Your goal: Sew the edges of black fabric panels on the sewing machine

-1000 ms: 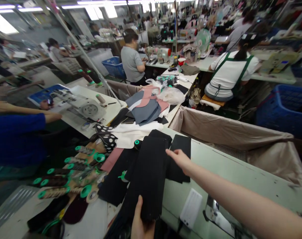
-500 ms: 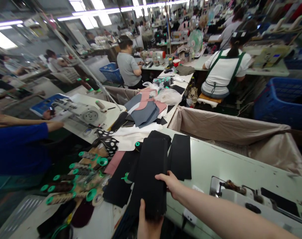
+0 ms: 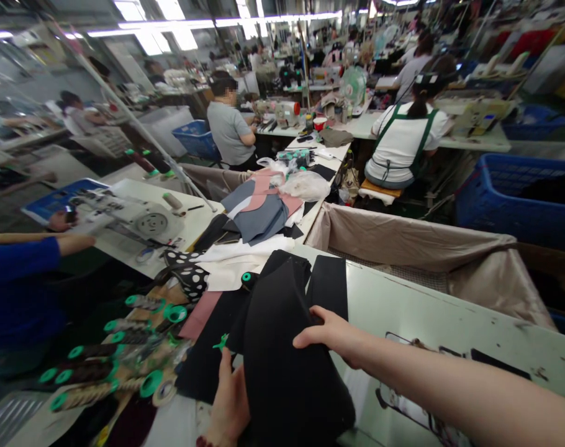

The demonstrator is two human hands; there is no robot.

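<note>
A long stack of black fabric pieces (image 3: 287, 347) is in front of me, bowed upward with its near end swung to the right. My right hand (image 3: 326, 335) is closed on its right edge, thumb on top and fingers curled beneath. At the left edge is my left hand (image 3: 231, 397), its thumb raised and its other fingers hidden behind the fabric it supports. Another black fabric piece (image 3: 329, 282) lies flat just beyond my right hand. More black fabric (image 3: 203, 354) lies to the left, with a small green clip-like thing (image 3: 221, 341) on it.
Thread cones (image 3: 94, 372) crowd the table's left side. A sewing machine (image 3: 413, 397) is partly behind my right forearm. Grey and pink fabric (image 3: 259, 211) is piled ahead. A cloth-lined bin (image 3: 417, 242) borders the table. A person in blue (image 3: 22, 292) sits at the left.
My left hand has moved from the stack's near end to its left edge. The stack, flat before, is now curved, its near end shifted right. The view has turned slightly right.
</note>
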